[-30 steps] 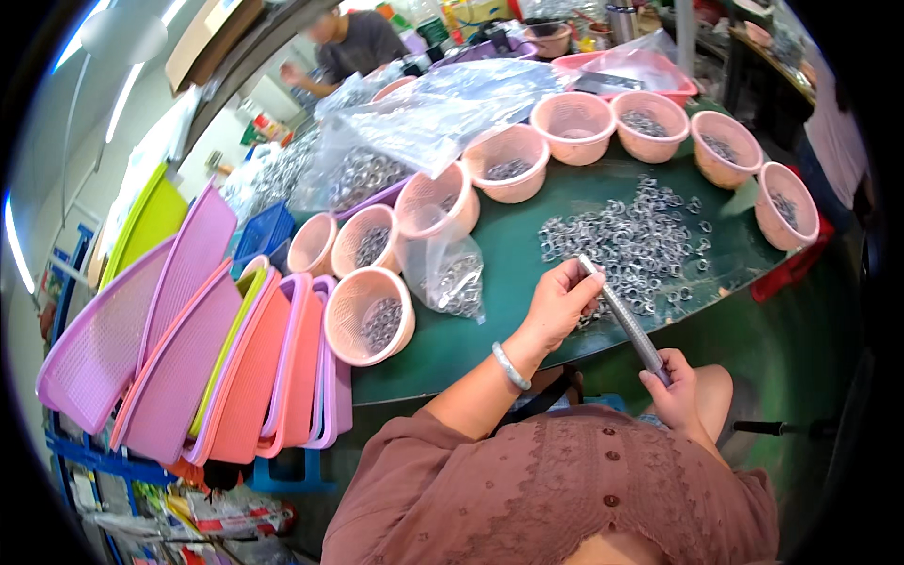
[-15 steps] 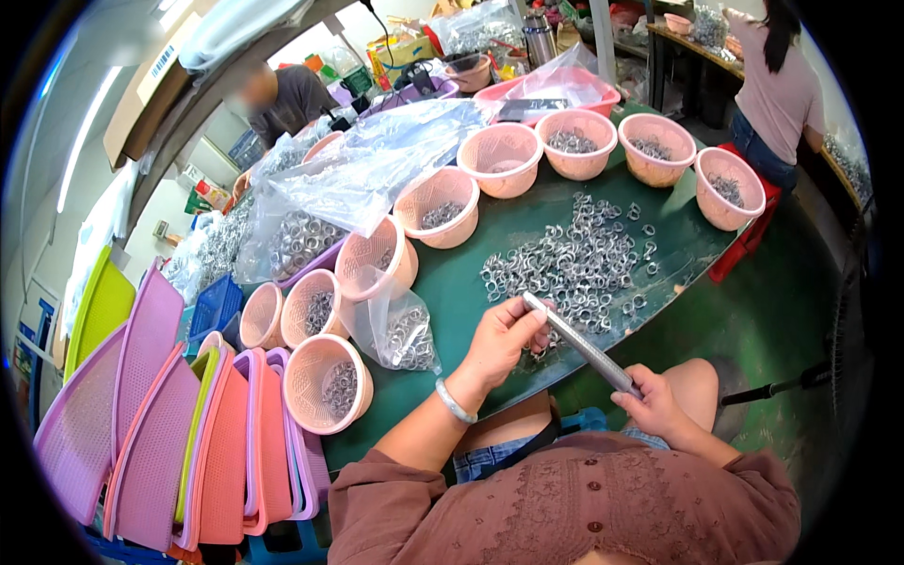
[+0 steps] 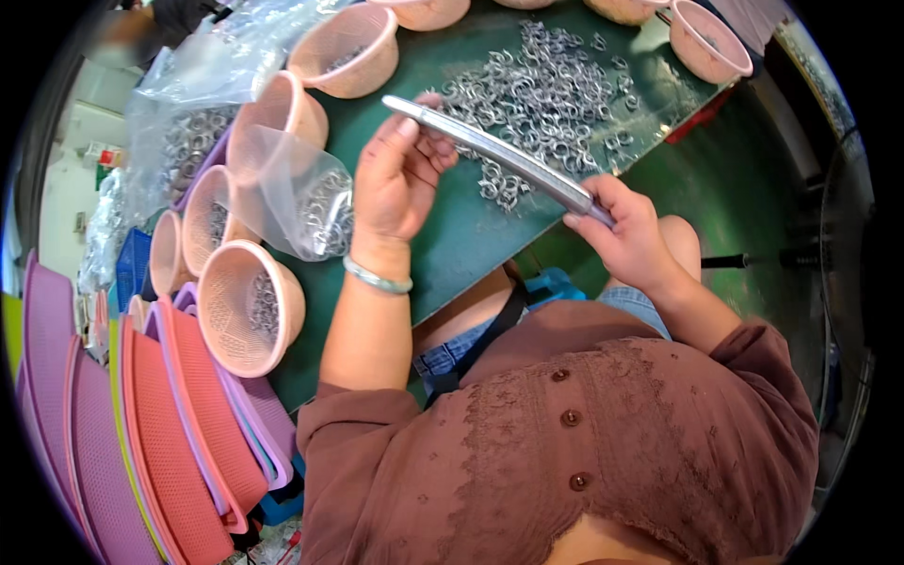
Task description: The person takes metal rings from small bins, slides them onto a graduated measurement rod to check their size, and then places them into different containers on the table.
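The right hand (image 3: 629, 231) is clenched around the lower end of a long metal rod (image 3: 499, 155), which slants up and leftward above the near edge of the green tabletop (image 3: 471, 235). The left hand (image 3: 400, 174), a bangle (image 3: 377, 278) on its wrist, pinches the rod near its upper end with fingertips. A heap of small metal rings (image 3: 556, 89) lies on the tabletop just beyond the rod, with pink mesh baskets (image 3: 250, 306) and a clear plastic bag (image 3: 301, 193) of rings along the left edge.
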A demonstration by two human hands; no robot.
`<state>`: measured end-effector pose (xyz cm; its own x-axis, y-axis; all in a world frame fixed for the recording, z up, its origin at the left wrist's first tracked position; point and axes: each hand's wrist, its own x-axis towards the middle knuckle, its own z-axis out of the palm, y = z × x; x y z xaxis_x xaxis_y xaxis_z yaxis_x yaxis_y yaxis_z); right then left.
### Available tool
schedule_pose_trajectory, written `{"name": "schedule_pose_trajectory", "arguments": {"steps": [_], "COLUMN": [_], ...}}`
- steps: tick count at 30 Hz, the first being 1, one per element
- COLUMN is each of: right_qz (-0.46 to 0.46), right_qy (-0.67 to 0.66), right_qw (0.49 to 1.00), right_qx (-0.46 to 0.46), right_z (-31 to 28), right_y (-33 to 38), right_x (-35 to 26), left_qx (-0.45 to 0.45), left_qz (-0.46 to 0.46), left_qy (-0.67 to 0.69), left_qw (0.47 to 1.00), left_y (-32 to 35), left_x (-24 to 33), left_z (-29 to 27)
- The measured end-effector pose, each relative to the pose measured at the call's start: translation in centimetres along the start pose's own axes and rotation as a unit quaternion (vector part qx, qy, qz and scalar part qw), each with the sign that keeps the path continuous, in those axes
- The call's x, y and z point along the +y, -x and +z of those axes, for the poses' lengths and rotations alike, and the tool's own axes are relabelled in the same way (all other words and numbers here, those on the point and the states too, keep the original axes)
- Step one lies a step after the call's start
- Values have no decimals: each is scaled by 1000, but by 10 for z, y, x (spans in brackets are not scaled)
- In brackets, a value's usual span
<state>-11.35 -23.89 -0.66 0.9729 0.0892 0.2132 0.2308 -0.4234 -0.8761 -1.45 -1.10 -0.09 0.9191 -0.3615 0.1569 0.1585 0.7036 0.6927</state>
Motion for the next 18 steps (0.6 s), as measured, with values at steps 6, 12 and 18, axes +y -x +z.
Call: {"name": "schedule_pose_trajectory", "arguments": {"steps": [6,12,18], "right_qz": [-15,-47,-46], "right_qy": [-7,2,32], "right_qw": [1000,997,997], "right_qx": [18,55,58], "right_z": [6,12,10], "right_y": [3,10,15], "right_x": [-1,4,8], "left_qx": [-21,-40,-79], "left_qz": [-2,9,25], "left_qy": [27,5,-15], "left_qw": [999,999,996], "left_y": [-4,0,1], "left_x": [-6,-5,-6], "left_z": [-14,-15,-11]}}
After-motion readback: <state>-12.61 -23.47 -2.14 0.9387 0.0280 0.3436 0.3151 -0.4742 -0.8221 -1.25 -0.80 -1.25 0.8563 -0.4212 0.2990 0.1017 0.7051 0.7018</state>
